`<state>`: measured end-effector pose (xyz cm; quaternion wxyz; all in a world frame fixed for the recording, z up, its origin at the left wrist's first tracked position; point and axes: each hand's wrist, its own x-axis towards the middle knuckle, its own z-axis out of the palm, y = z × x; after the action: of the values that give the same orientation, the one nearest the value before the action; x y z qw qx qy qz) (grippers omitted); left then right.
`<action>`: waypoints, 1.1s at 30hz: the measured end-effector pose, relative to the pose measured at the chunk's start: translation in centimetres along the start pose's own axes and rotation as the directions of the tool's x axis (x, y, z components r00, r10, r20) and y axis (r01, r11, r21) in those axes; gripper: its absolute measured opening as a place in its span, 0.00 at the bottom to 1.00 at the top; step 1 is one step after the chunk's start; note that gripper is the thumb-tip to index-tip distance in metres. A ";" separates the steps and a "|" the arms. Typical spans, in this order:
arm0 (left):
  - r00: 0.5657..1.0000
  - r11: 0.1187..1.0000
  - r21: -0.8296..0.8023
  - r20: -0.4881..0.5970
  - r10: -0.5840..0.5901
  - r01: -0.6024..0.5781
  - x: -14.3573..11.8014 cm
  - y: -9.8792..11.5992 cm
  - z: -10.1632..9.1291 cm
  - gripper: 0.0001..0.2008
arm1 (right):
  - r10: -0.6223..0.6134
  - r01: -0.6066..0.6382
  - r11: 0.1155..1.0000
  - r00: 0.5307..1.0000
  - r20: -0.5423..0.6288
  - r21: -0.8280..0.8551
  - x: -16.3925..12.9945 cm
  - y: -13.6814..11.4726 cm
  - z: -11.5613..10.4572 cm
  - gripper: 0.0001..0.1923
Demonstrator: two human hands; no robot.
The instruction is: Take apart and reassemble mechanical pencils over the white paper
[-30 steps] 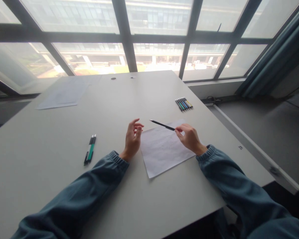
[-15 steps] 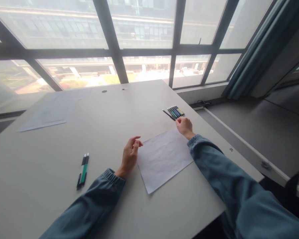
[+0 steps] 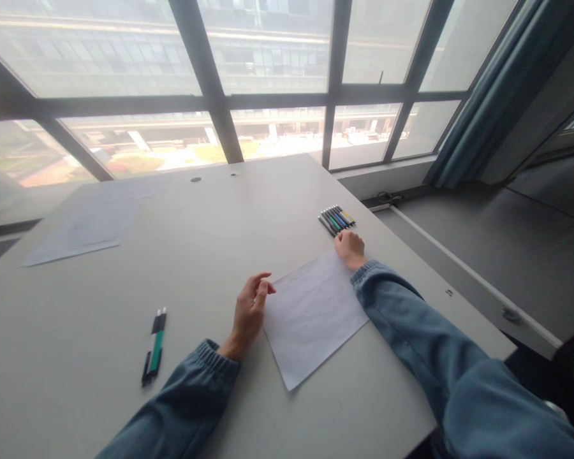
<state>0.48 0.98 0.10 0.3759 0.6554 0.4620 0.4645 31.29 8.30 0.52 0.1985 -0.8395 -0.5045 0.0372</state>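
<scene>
A row of several pens (image 3: 340, 215) lies side by side on the table. At its left end is a black pen (image 3: 326, 225), roughly parallel with the others. My right hand (image 3: 350, 248) is closed at the near end of this black pen; the fingertips are partly hidden. Below that hand a white sheet of paper (image 3: 316, 313) rests flat, its upper right corner under the hand and sleeve. Beside the sheet's left edge my left hand (image 3: 251, 306) hovers or rests with loosely curled, parted fingers and holds nothing.
Two pens, one with a green barrel (image 3: 157, 347), lie together left of my left arm. More white sheets (image 3: 83, 223) are at the far left of the white table (image 3: 205, 255). Windows stand behind it, and a blue curtain (image 3: 478, 102) hangs at the right.
The black pen has turned from a slant apart from the row to lie alongside it, with my right hand at its near end. My left hand has barely moved; the view has shifted slightly.
</scene>
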 end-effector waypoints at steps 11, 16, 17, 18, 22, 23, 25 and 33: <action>1.000 1.000 0.022 0.022 -0.011 0.010 0.1 0.3 0.1 0.17 | -0.007 0.006 1.000 1.000 0.013 0.012 0.2 0.2 0.6 0.11; 0.999 1.000 0.029 0.031 -0.013 0.012 0.0 0.3 0.1 0.17 | 0.012 -0.012 1.000 1.000 0.008 0.024 0.5 0.0 0.8 0.12; 0.999 1.000 0.029 0.033 -0.013 0.012 0.0 0.3 0.1 0.16 | 0.017 -0.017 0.999 1.000 0.007 0.027 0.5 0.0 0.8 0.12; 0.999 0.999 0.029 0.036 -0.013 0.012 0.0 0.3 0.2 0.16 | 0.021 -0.022 0.999 1.000 0.007 0.029 0.6 0.0 0.8 0.12; 0.999 1.000 0.023 0.038 -0.014 0.013 0.0 0.5 0.2 0.16 | 0.035 -0.035 0.999 0.999 0.007 0.036 0.7 -0.1 0.8 0.12; 0.999 1.000 0.021 0.036 -0.013 0.013 0.0 0.5 0.2 0.16 | 0.036 -0.036 0.999 0.999 0.006 0.038 0.7 0.0 0.8 0.12; 0.999 1.000 0.020 0.033 -0.012 0.011 0.0 0.7 0.2 0.16 | 0.034 -0.035 0.999 0.999 0.006 0.042 0.7 0.0 0.9 0.12; 0.999 1.000 0.028 0.050 -0.012 0.011 0.0 0.2 0.2 0.16 | 0.021 -0.020 0.998 1.000 -0.010 0.063 0.9 0.5 1.2 0.12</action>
<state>0.74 0.93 0.25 0.3807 0.6694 0.4626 0.4393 31.84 9.26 -0.66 0.2268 -0.8382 -0.4933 0.0506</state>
